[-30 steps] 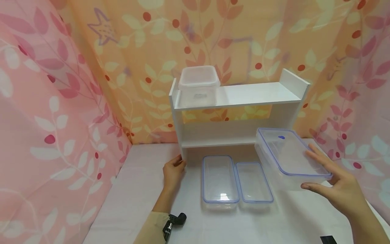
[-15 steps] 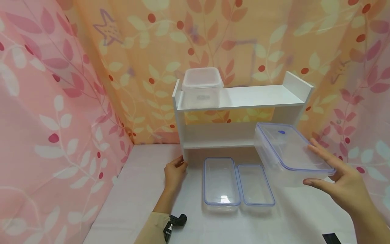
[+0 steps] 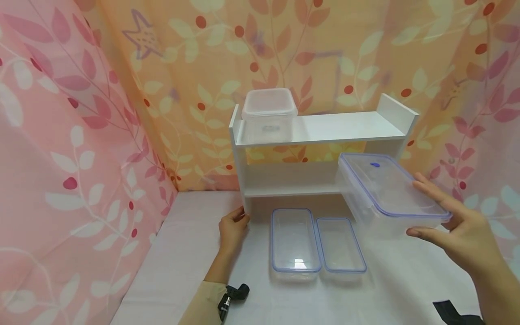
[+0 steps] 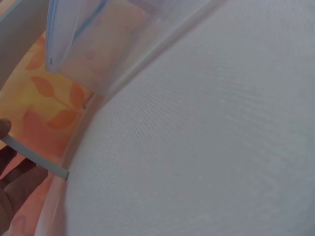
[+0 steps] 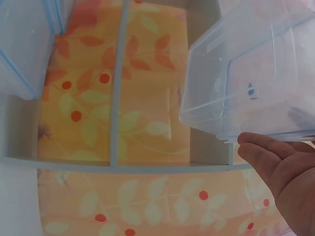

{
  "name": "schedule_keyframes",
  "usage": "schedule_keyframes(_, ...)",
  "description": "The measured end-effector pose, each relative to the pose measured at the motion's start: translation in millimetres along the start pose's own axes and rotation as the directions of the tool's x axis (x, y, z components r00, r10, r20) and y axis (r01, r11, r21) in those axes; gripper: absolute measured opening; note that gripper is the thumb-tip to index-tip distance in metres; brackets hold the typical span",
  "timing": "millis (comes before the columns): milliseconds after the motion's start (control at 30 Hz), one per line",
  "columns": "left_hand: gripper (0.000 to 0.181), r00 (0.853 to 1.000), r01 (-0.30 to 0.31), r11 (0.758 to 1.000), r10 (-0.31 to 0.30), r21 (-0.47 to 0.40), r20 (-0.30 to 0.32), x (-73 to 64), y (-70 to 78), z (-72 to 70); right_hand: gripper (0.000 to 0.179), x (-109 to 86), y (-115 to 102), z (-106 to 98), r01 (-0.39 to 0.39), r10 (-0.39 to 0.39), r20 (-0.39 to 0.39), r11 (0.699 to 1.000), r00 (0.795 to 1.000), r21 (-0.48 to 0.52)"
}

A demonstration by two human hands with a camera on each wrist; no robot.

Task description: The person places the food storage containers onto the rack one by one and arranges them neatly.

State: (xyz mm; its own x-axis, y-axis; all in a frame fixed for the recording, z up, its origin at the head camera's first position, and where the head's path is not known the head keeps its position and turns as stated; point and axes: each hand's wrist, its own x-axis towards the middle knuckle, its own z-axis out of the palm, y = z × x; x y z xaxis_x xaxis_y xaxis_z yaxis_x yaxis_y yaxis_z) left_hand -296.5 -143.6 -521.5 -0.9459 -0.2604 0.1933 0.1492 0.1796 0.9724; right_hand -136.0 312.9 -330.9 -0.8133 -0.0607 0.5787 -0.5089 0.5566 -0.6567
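My right hand (image 3: pixel 459 237) grips the near right corner of a clear plastic food container (image 3: pixel 394 192), thumb below and fingers over its blue-rimmed lid. The container hangs in the air, tilted, in front of the right side of a white two-tier shelf (image 3: pixel 337 128). In the right wrist view its clear wall (image 5: pixel 261 64) overlaps the shelf frame. At the shelf's lower left, my left hand (image 3: pixel 233 230) pinches the foot of the side panel (image 4: pixel 37 160) between thumb and fingers. A larger blue-rimmed container (image 3: pixel 295 239) and a smaller one (image 3: pixel 341 246) stand side by side on the table between the hands.
A squarish frosted container (image 3: pixel 269 115) with a whitish lid sits at the left end of the top tier. The middle tier (image 3: pixel 292 178) lies below it. Patterned curtains (image 3: pixel 195 90) close in the back and sides of the white-covered table (image 3: pixel 162 271).
My right hand has raised the container a little, and its lid now overlaps more of the shelf's right side in the head view. The left hand keeps its hold on the panel.
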Motion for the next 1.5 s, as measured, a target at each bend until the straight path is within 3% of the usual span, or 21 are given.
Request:
schedule_keyframes(300, 0.033, 1.000, 0.011, 1.000, -0.011, -0.002, -0.007, 0.1, -1.7, -0.8, 0.090, 6.8, -9.0, -6.4, -0.004, 0.005, -0.017, 1.000, 1.000, 0.012)
schedule_keyframes(400, 0.033, 1.000, 0.007, 1.000, -0.007, 0.000, -0.004, 0.2, -1.4, -0.9, 0.091, 9.7, -11.7, -8.9, 0.021, -0.021, -0.002, 0.999, 1.000, 0.044)
schedule_keyframes(433, 0.034, 1.000, 0.004, 1.000, -0.004, 0.000, -0.004, 0.1, -1.2, -0.9, 0.090, 10.9, -11.7, -9.6, 0.043, -0.043, 0.001, 0.994, 0.999, 0.097)
schedule_keyframes(567, 0.035, 1.000, 0.003, 1.000, -0.003, 0.000, -0.007, -0.1, -0.7, -1.4, 0.087, 16.4, -11.4, -11.6, 0.121, -0.126, -0.004, 0.946, 0.992, 0.300)
schedule_keyframes(633, 0.035, 1.000, 0.005, 1.000, -0.004, 0.009, -0.011, -0.3, -0.5, -1.7, 0.084, 19.4, -11.1, -12.3, 0.146, -0.153, -0.015, 0.903, 0.988, 0.403)
schedule_keyframes(767, 0.034, 1.000, 0.002, 1.000, -0.001, 0.030, -0.015, -0.1, 0.8, -1.7, 0.082, 24.3, -14.4, -15.0, 0.132, -0.128, -0.037, 0.910, 0.991, 0.392)
schedule_keyframes(800, 0.034, 1.000, 0.000, 1.000, 0.000, 0.031, -0.017, 0.1, 1.3, -1.7, 0.082, 25.6, -14.9, -15.8, 0.131, -0.127, -0.038, 0.899, 0.991, 0.419)
schedule_keyframes(867, 0.034, 1.000, -0.008, 0.999, 0.008, 0.032, -0.019, 0.4, 2.4, -1.5, 0.082, 27.8, -16.9, -17.2, 0.116, -0.108, -0.041, 0.911, 0.993, 0.396)
schedule_keyframes(1100, 0.034, 1.000, 0.012, 1.000, -0.011, 0.020, -0.012, -0.2, 5.4, -1.8, 0.080, 36.4, -21.8, -22.0, 0.140, -0.133, -0.051, 0.851, 0.990, 0.507)
schedule_keyframes(1367, 0.035, 1.000, 0.002, 1.000, -0.001, 0.026, -0.007, -0.7, 6.6, -1.3, 0.078, 47.8, -28.9, -26.2, 0.152, -0.125, -0.101, 0.929, 0.987, 0.336)
schedule_keyframes(1500, 0.034, 1.000, 0.015, 0.999, -0.014, 0.038, -0.013, -1.5, 5.5, -1.4, 0.080, 52.2, -34.9, -27.7, 0.095, -0.080, -0.108, 0.986, 0.991, 0.140)
